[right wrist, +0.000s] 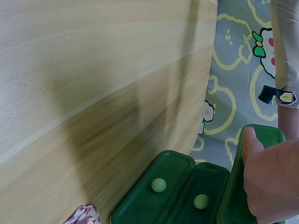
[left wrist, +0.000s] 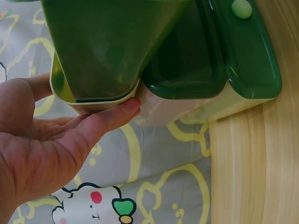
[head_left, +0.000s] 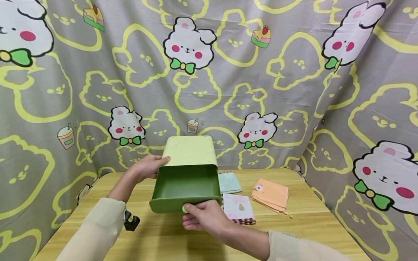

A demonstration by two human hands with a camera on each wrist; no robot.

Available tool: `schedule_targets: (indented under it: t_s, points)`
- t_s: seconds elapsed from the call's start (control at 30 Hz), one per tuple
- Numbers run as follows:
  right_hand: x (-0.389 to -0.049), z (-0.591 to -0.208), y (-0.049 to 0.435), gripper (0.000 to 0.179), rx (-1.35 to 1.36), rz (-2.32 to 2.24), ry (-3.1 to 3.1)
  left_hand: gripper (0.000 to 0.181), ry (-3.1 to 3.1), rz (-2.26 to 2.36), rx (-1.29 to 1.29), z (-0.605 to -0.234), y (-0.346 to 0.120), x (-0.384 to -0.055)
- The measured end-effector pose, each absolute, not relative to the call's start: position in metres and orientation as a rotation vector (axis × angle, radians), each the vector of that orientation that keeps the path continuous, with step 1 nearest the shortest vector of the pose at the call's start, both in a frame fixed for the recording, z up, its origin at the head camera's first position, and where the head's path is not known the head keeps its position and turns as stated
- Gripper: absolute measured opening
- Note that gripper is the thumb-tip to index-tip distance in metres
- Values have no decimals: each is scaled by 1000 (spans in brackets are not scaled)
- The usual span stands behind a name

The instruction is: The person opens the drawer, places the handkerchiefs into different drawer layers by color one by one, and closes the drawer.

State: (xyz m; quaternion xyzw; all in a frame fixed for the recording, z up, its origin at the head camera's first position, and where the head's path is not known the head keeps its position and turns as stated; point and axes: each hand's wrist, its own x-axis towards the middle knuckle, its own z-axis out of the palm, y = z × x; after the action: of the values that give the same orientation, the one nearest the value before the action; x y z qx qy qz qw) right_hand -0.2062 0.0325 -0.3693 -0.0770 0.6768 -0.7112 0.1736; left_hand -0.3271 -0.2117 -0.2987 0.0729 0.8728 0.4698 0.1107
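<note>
A pale yellow-green drawer cabinet (head_left: 190,150) stands on the table with its top dark green drawer (head_left: 187,183) pulled well out, bare inside. My right hand (head_left: 207,217) pinches the round light green knob (head_left: 185,208) on that drawer's front. On the cabinet's left side, my left hand (head_left: 148,168) grips the upper front corner, thumb over the top and fingers along the side wall. Below the pulled drawer, the left wrist view shows a middle drawer (left wrist: 184,60) and a bottom drawer (left wrist: 254,65), both pushed in.
To the cabinet's right lie folded cloths: a light blue one (head_left: 229,182), a white and pink one with checked trim (head_left: 238,208), and an orange one (head_left: 271,194). They rest on the wooden table (head_left: 307,224). A patterned grey curtain (head_left: 228,87) hangs behind.
</note>
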Motion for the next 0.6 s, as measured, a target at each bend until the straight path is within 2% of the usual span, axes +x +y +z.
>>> schedule_targets:
  t_s: [0.6]
  points:
    - [-205,-366,41,32,-297,-1927,1966,67,2551,1388,204,-300,-213,-328]
